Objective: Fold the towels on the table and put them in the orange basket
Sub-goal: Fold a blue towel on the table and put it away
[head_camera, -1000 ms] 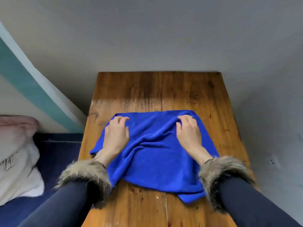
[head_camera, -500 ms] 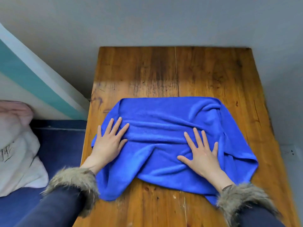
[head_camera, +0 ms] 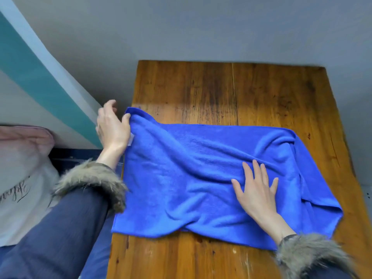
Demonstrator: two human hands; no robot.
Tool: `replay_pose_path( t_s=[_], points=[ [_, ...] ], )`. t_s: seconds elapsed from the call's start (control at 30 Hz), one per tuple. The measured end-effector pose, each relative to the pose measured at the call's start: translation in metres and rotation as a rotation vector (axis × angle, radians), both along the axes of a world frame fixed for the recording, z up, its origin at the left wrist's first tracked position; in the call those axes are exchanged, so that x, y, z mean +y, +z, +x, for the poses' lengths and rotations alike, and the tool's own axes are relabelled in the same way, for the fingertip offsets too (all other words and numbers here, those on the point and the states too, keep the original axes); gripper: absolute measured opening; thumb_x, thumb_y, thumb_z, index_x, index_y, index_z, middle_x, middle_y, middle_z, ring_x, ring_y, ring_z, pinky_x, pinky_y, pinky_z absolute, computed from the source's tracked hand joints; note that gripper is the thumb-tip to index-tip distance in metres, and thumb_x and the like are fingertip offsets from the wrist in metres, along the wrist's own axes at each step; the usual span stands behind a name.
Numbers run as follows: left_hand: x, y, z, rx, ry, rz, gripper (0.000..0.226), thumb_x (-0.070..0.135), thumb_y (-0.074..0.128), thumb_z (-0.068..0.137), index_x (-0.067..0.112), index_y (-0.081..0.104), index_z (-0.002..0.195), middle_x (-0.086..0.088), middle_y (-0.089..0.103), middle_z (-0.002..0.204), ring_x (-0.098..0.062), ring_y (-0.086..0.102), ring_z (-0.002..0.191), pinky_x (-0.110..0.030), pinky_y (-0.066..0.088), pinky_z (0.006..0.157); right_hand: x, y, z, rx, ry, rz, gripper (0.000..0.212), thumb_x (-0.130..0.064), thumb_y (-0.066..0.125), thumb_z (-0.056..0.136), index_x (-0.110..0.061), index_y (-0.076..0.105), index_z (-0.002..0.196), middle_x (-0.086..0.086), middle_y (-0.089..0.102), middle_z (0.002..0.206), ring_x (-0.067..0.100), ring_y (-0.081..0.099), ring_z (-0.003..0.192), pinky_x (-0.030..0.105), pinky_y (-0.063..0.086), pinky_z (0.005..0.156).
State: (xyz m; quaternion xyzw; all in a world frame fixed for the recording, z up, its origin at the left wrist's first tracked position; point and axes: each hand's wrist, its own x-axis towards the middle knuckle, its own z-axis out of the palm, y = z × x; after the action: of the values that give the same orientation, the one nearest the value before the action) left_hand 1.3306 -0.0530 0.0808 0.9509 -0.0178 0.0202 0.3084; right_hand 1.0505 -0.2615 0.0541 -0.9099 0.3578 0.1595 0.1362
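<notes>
Wooden surface (head_camera: 261,93) against grey wall. Blue towel (head_camera: 191,178) laid rumpled across it, long axis left-right. Upper-left corner pinched by left hand (head_camera: 112,125) at frame's left; right hand (head_camera: 255,188) spread flat, pressed on right half. Orange basket not seen.

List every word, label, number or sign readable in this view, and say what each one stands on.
Nothing can be read for certain.
Dark cursive script on the white fabric at the left edge: cut off by the frame and blurred, not legible.
Small white tag on the blue towel, beside the left hand: no print can be made out.
</notes>
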Motion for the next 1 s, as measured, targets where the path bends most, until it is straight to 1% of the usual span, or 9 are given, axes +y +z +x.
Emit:
replay_pose_path(
  t_s=[0.07,0.17,0.27,0.37,0.6,0.67,0.8,0.83,1.0],
  points=[
    [0.005,-0.008,-0.019,-0.020,-0.049,0.101,0.053,0.018,0.055,0.089,0.011,0.035,0.138,-0.013,0.041,0.135,-0.031,0.036,0.125,-0.046,0.031,0.098,0.015,-0.003,0.008,-0.067,0.065,-0.011,0.061,-0.044,0.044,0.093,-0.021,0.024,0.147,0.003,0.007,0.158,0.023,-0.001,0.146,0.059,0.005,0.112],
    [0.024,-0.034,-0.081,-0.068,-0.279,0.184,0.045,0.011,0.053,0.088,0.007,0.042,0.132,-0.014,0.042,0.136,-0.033,0.038,0.125,-0.051,0.038,0.095,0.040,-0.011,0.021,-0.116,0.172,-0.042,0.059,-0.045,0.051,0.089,-0.021,0.038,0.142,0.007,0.023,0.155,0.028,0.015,0.144,0.065,0.015,0.107],
    [0.053,-0.067,-0.140,0.060,-0.514,0.354,0.049,0.038,0.034,0.095,0.013,0.039,0.136,-0.015,0.039,0.144,-0.032,0.030,0.134,-0.049,0.032,0.104,0.057,-0.020,0.032,-0.062,0.222,-0.032,0.069,-0.054,0.053,0.080,-0.023,0.041,0.140,0.008,0.028,0.153,0.031,0.023,0.141,0.069,0.023,0.099],
    [0.076,-0.080,-0.164,0.157,-0.592,0.528,0.065,0.057,0.008,0.094,0.021,0.032,0.142,-0.007,0.030,0.151,-0.026,0.017,0.139,-0.044,0.015,0.110,0.066,-0.029,0.032,0.021,0.260,-0.037,0.082,-0.063,0.059,0.075,-0.026,0.033,0.144,0.007,0.019,0.155,0.033,0.019,0.142,0.071,0.024,0.097],
    [0.116,-0.067,-0.158,0.192,-0.658,0.689,0.072,0.061,0.004,0.091,0.020,0.037,0.139,-0.005,0.035,0.149,-0.025,0.026,0.136,-0.050,0.019,0.104,0.074,-0.022,0.032,0.098,0.277,-0.012,0.085,-0.070,0.037,0.083,-0.034,-0.006,0.148,0.001,-0.020,0.156,0.026,-0.016,0.144,0.063,0.006,0.109],
    [0.123,-0.063,-0.161,0.185,-0.626,0.698,0.071,0.060,0.008,0.092,0.018,0.043,0.136,-0.008,0.039,0.146,-0.028,0.031,0.134,-0.050,0.020,0.104,0.074,-0.016,0.031,0.089,0.282,0.012,0.079,-0.066,0.035,0.087,-0.034,-0.004,0.148,-0.001,-0.018,0.156,0.024,-0.016,0.144,0.061,0.005,0.110],
    [0.109,-0.055,-0.174,0.115,-0.567,0.645,0.051,0.036,0.058,0.085,0.003,0.055,0.124,-0.018,0.045,0.140,-0.033,0.025,0.135,-0.053,0.023,0.105,0.061,-0.010,0.017,-0.005,0.233,0.037,0.065,-0.052,0.037,0.094,-0.028,0.011,0.149,0.000,0.000,0.158,0.021,-0.006,0.146,0.057,0.003,0.113],
    [0.099,-0.053,-0.178,0.104,-0.559,0.617,0.049,0.030,0.062,0.082,0.002,0.056,0.122,-0.020,0.044,0.140,-0.034,0.027,0.135,-0.054,0.026,0.105,0.054,-0.008,0.011,-0.026,0.210,0.017,0.062,-0.049,0.038,0.095,-0.025,0.018,0.148,0.002,0.008,0.158,0.022,0.001,0.146,0.057,0.005,0.113],
    [0.015,-0.047,-0.191,0.139,-0.682,0.508,0.060,0.026,0.072,0.076,0.007,0.051,0.129,-0.020,0.039,0.143,-0.039,0.035,0.133,-0.059,0.035,0.100,0.000,-0.004,-0.035,-0.161,0.045,-0.142,0.048,-0.026,0.047,0.083,-0.008,0.055,0.127,0.016,0.049,0.138,0.034,0.042,0.131,0.063,0.032,0.101]
  ],
)
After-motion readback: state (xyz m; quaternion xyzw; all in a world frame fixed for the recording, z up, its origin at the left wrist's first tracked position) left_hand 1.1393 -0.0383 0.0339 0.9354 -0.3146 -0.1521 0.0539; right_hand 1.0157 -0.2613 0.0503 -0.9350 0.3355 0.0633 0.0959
